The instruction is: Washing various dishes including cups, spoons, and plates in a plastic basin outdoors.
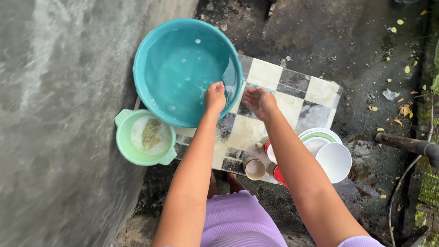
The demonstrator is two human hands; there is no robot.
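A large teal basin [151, 55] with water in it stands on a checkered tiled slab [315, 91]. My left hand [215, 97] is closed on the basin's near rim. To its right my right hand [258, 100] hangs over the tiles, wet, palm turned up and fingers loosely apart, holding nothing. Under my right forearm are a beige cup [254, 169], a red-and-white cup [270, 151] and a red cup [279, 176].
A small green lidded pot [125, 146] with soapy, greenish residue sits at the left beside a concrete wall [55, 114]. White bowls and plates [334, 160] are stacked at the right. Wet ground, fallen leaves and a dark pipe [407, 144] lie further right.
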